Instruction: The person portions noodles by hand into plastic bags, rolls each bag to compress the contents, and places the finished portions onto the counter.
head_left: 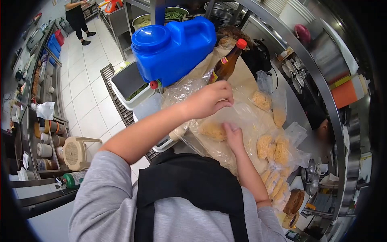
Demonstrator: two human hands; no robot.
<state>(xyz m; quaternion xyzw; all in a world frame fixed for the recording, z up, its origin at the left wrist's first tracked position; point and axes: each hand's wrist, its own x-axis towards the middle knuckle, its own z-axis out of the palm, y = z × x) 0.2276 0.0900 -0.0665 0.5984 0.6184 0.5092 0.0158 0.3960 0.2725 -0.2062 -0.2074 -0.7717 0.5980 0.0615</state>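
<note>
My left hand (210, 99) is closed, its fingers curled together above the upper part of a clear plastic bag. Whether the bag's film is between those fingertips I cannot make out. My right hand (234, 137) grips the side of that bag of noodles (213, 130), thumb on top. The yellow noodles lie in the lower end of the bag, over brown paper (248, 86) and clear plastic sheeting. Further right are several more bags of noodles (278, 149). Just beyond my left hand lies a brown glass bottle (226, 64) with a red cap.
A big blue jerrycan (175, 48) stands at the table's far left. Beside it is a white tub (121, 94) with a grey lid over greens. A steel shelf post (322, 84) runs along the right. Left are a beige stool (75, 153) and another person (75, 20) standing.
</note>
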